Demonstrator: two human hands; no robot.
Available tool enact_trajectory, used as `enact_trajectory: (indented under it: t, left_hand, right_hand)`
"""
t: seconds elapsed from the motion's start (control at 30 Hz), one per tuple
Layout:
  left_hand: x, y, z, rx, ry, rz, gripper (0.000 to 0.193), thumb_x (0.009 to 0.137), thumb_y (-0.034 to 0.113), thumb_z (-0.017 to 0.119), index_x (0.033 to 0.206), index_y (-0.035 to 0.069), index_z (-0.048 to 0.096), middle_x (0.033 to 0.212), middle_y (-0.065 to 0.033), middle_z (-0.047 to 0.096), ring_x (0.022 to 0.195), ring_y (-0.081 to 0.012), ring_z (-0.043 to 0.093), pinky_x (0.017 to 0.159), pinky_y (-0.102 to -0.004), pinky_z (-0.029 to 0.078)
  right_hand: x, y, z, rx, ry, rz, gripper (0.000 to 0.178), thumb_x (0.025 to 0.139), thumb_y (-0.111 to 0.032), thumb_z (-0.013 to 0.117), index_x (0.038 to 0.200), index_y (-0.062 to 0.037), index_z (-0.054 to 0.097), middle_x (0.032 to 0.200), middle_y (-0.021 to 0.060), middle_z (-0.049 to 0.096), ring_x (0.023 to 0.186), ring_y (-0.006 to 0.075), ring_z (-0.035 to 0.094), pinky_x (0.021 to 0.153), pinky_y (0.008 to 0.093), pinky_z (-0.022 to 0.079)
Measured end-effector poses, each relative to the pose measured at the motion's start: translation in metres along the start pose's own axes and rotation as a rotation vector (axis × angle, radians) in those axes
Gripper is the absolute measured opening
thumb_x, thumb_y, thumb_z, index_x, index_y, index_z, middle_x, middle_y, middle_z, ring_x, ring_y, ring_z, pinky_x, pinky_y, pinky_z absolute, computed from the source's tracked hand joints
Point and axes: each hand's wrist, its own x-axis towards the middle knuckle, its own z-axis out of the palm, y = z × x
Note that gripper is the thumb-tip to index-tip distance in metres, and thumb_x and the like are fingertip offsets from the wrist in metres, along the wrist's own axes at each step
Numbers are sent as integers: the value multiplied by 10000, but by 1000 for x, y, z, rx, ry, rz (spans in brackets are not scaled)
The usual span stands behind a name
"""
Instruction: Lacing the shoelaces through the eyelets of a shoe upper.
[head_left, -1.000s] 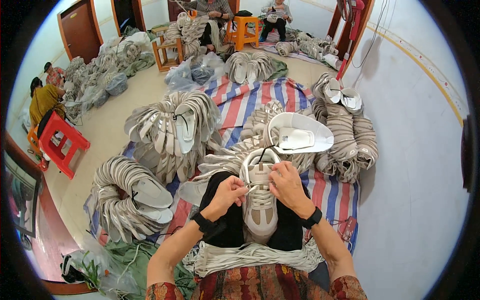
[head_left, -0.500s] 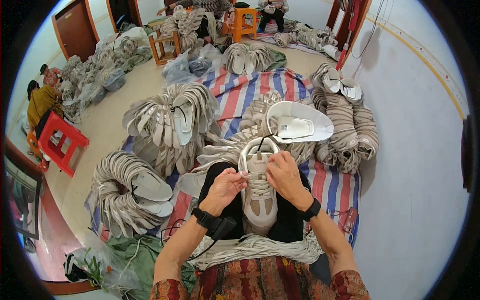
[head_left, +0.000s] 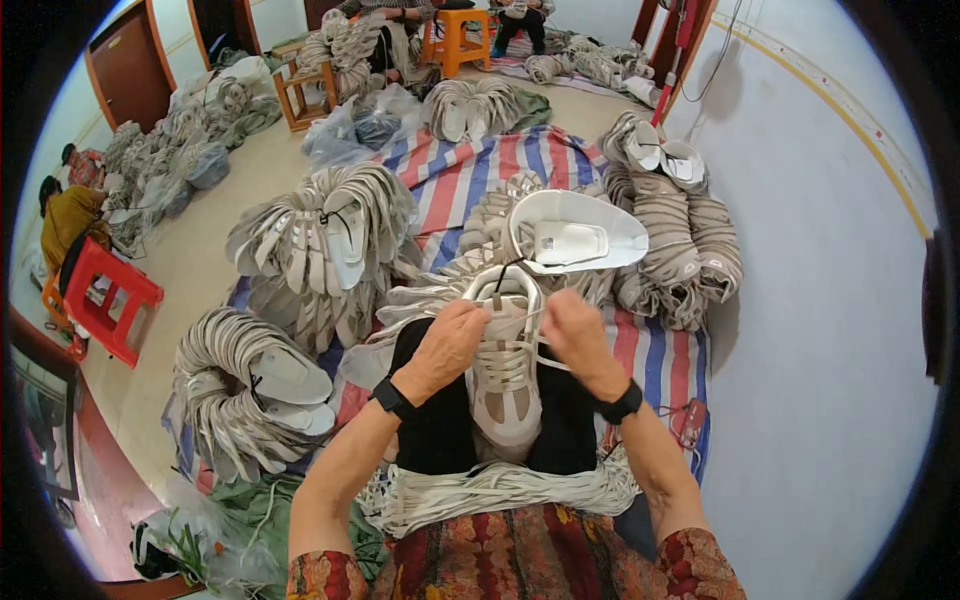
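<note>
A white and beige shoe upper (head_left: 505, 385) lies toe toward me on my dark-trousered lap. My left hand (head_left: 450, 340) grips its left side near the collar, fingers closed on the white lace. My right hand (head_left: 575, 335) pinches the lace (head_left: 545, 358) on the right side of the eyelets. Both wrists wear black bands. A bundle of loose white laces (head_left: 500, 490) lies across my lap below the shoe. A white sole (head_left: 575, 235) sits just beyond the shoe.
Bundled stacks of shoe uppers ring me: left (head_left: 250, 390), front left (head_left: 325, 245), right (head_left: 675, 235). They rest on a striped tarp (head_left: 460, 180). A red stool (head_left: 100, 300) stands at left, a white wall (head_left: 830, 330) at right. Other people sit at the far end and left.
Both hands have shifted slightly on the lace at the top of the shoe; the view has tilted a little. The shoe stays on my lap.
</note>
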Motion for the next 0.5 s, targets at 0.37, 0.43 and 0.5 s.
enact_trajectory:
  t: [0.37, 0.43, 0.5]
  left_hand:
    - [31, 8, 16, 31, -10, 17, 132, 678, 82, 649, 765, 65, 551, 712, -76, 525, 708, -241, 511, 656, -352, 396]
    - [33, 11, 20, 113, -19, 131, 150, 654, 87, 663, 757, 71, 555, 730, -59, 512, 725, -236, 505, 647, -341, 398]
    - [34, 16, 24, 121, -21, 135, 148, 651, 87, 664, 754, 71, 559, 739, -50, 506, 735, -232, 501, 650, -339, 398]
  right_hand:
    - [1, 21, -16, 194, -305, -27, 499, 700, -92, 672, 1162, -109, 486, 694, 81, 494, 597, 254, 494, 554, 336, 405]
    - [8, 22, -18, 58, -358, -165, 503, 680, -103, 680, 1145, -131, 493, 800, 86, 518, 683, 299, 540, 590, 375, 430]
    - [11, 27, -18, 58, -377, -173, 482, 678, -104, 681, 1123, -133, 498, 837, 86, 525, 711, 303, 553, 599, 386, 437]
